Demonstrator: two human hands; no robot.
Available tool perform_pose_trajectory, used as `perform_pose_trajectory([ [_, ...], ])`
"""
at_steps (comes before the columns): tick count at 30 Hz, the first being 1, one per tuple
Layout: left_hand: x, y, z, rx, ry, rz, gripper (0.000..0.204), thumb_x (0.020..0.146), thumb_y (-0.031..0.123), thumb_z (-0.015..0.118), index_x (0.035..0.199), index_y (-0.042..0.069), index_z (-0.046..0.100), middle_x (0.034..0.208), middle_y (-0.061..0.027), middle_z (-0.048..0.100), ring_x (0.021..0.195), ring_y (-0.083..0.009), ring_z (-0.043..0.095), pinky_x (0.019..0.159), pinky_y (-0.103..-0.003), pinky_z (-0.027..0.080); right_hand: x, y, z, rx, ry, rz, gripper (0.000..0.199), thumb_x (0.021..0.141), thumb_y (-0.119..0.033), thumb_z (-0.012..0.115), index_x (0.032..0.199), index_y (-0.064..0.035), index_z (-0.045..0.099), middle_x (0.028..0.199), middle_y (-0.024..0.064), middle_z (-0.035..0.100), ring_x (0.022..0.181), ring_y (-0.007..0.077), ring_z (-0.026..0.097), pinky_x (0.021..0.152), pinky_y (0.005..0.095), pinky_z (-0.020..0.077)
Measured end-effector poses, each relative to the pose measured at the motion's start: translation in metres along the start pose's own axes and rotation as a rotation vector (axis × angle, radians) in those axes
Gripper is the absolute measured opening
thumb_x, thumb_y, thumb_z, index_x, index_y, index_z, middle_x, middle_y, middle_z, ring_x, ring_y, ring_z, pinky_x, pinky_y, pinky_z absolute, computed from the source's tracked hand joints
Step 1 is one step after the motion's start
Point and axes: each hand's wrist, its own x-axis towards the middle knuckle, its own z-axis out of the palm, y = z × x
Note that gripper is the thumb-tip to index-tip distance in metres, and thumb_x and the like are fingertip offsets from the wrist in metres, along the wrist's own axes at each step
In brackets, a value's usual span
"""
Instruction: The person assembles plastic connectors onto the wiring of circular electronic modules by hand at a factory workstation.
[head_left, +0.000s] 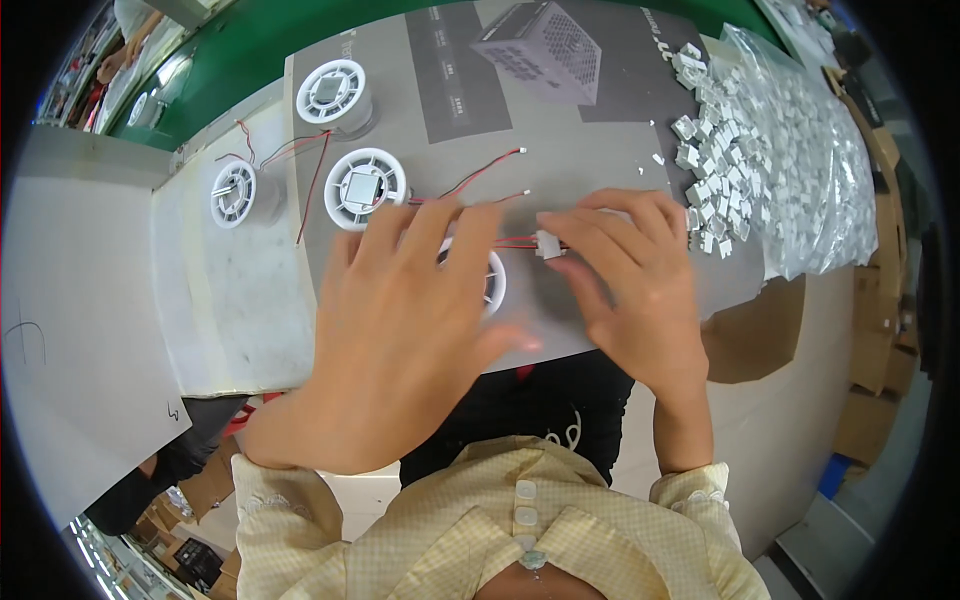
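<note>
My left hand (400,330) lies over a round white fan-like part (493,280) on the grey mat (600,150), with its fingertips pinching the part's red and black wires (515,241). My right hand (630,285) holds a small white plastic connector (549,245) between thumb and forefinger, right at the end of those wires. The two hands nearly touch at the connector. Most of the covered part is hidden under my left palm.
Three more round white parts (362,187) (332,92) (234,193) with red and black leads lie at the left and back. A heap of small white connectors (715,150) and a clear bag full of them (810,170) sit at the right. Cardboard boxes (880,340) stand beyond the table's right edge.
</note>
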Motion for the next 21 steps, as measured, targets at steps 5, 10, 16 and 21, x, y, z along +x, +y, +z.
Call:
perform_pose_trajectory([
  [5,-0.015,-0.017,0.013,-0.127,-0.099,-0.019,0.064,0.066,0.009,0.086,0.124,0.005,0.059,0.118,-0.0129,0.063,0.106,-0.0353,0.06,0.09,-0.043,0.05,-0.005,-0.003,0.011,0.132,-0.031,-0.002,0.037,0.071,-0.004,0.078,0.107,-0.0073,0.071,0.099,0.0038,0.069,0.101,0.0252,0.062,0.091,0.0397,0.0402],
  [10,-0.016,-0.033,0.018,-0.341,-0.125,0.062,0.066,0.067,0.005,0.084,0.128,0.007,0.06,0.123,-0.0115,0.064,0.112,-0.0321,0.061,0.093,-0.041,0.05,-0.009,-0.001,0.017,0.26,-0.022,-0.013,0.033,0.072,-0.004,0.079,0.104,-0.0055,0.072,0.098,0.0053,0.068,0.099,0.0272,0.061,0.089,0.0396,0.0429],
  [16,-0.017,-0.053,0.02,-0.548,-0.179,0.042,0.064,0.066,0.003,0.084,0.126,0.009,0.063,0.126,-0.0079,0.066,0.115,-0.025,0.061,0.087,-0.035,0.057,-0.014,0.0,0.025,0.512,0.025,0.006,0.032,0.071,-0.001,0.079,0.102,-0.0023,0.073,0.095,0.0101,0.067,0.083,0.0264,0.064,0.071,0.0349,0.0511],
  [21,-0.018,-0.062,0.025,-0.661,-0.208,0.083,0.063,0.071,0.003,0.08,0.129,0.008,0.059,0.125,-0.0099,0.064,0.114,-0.0328,0.059,0.095,-0.041,0.049,-0.015,-0.001,0.028,0.594,0.013,0.016,0.032,0.071,0.002,0.079,0.103,-0.0009,0.073,0.094,0.0109,0.066,0.077,0.0223,0.065,0.066,0.0312,0.0525],
])
